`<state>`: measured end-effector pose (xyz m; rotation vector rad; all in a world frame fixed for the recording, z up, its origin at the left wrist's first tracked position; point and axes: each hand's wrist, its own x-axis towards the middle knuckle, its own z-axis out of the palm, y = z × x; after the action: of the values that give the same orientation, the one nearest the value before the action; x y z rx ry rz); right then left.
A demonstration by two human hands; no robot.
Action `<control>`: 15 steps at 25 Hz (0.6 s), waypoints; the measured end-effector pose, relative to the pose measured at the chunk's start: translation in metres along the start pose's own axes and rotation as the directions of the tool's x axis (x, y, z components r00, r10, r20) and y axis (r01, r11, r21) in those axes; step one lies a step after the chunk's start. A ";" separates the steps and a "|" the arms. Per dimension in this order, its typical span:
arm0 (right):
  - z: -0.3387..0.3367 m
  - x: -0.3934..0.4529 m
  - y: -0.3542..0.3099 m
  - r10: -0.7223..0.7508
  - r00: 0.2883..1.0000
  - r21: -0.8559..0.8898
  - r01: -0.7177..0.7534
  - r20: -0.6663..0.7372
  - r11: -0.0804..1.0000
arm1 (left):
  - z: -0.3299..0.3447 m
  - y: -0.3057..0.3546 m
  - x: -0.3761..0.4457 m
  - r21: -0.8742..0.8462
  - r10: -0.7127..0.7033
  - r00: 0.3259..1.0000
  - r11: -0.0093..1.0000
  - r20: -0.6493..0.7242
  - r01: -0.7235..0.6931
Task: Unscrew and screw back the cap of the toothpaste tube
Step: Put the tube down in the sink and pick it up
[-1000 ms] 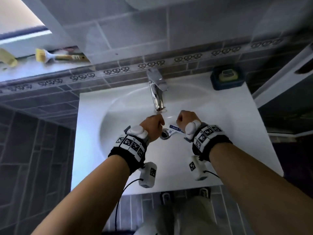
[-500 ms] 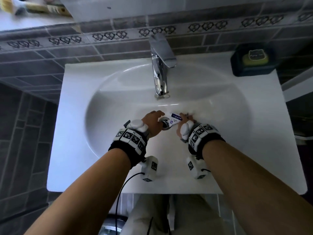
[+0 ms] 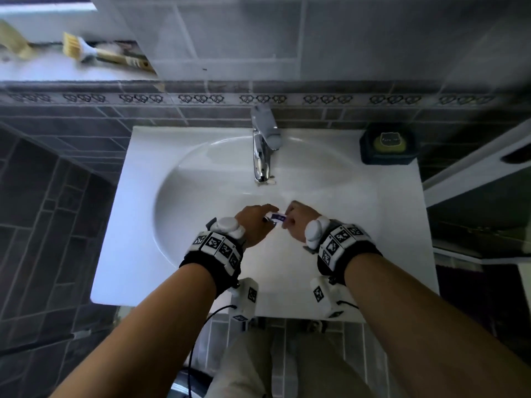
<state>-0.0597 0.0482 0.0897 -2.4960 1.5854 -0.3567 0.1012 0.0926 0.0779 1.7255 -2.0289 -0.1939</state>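
Observation:
A small white and blue toothpaste tube (image 3: 276, 217) is held level over the middle of the white sink basin (image 3: 184, 196). My right hand (image 3: 297, 224) grips the tube's body from the right. My left hand (image 3: 254, 224) closes its fingertips over the tube's left end, where the cap sits; the cap itself is hidden under the fingers. Both wrists wear black bands with white marker tiles.
A chrome tap (image 3: 263, 147) stands at the back of the basin, just beyond the hands. A dark soap dish with a yellow-green soap (image 3: 388, 145) sits on the sink's back right corner. A paintbrush (image 3: 100, 53) lies on the ledge at upper left.
The camera view has shifted up and back, so the sink sits lower in frame. Both hands stay together on the tube over the basin, the left fingers still on its end.

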 end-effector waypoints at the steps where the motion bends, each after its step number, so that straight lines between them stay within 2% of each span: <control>1: -0.002 -0.001 -0.004 -0.022 1.000 -0.001 0.022 0.008 1.000 | 0.000 -0.002 -0.001 -0.031 -0.014 0.999 0.999 -0.030 0.013; 3: -0.010 -0.002 -0.008 -0.051 0.999 0.020 0.051 -0.003 0.998 | -0.001 -0.006 -0.001 -0.098 -0.063 0.994 0.994 -0.085 0.055; 7: -0.017 -0.007 -0.005 -0.051 0.995 0.150 0.063 -0.082 0.987 | 0.002 -0.006 -0.002 -0.290 -0.138 0.990 0.949 -0.030 0.123; 9: -0.012 -0.007 0.000 -0.024 0.994 0.251 0.050 -0.106 0.967 | 0.002 -0.008 -0.003 -0.436 -0.182 0.980 0.890 -0.075 0.132; 11: -0.008 -0.006 0.001 -0.043 0.996 0.257 0.060 -0.072 0.965 | -0.001 -0.010 -0.005 -0.543 -0.222 0.968 0.830 -0.115 0.126; 13: -0.008 -0.004 0.001 -0.083 0.994 0.273 0.100 -0.074 0.957 | -0.006 -0.009 -0.006 -0.676 -0.281 0.946 0.730 -0.162 0.101; 15: -0.010 -0.005 0.001 -0.072 0.993 0.391 0.102 -0.091 0.915 | -0.015 -0.003 -0.004 -0.781 -0.329 0.920 0.623 -0.211 0.044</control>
<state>-0.0655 0.0525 0.0985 -2.2629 1.2718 -0.7134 0.1110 0.0986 0.0890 1.2747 -1.2062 -0.6800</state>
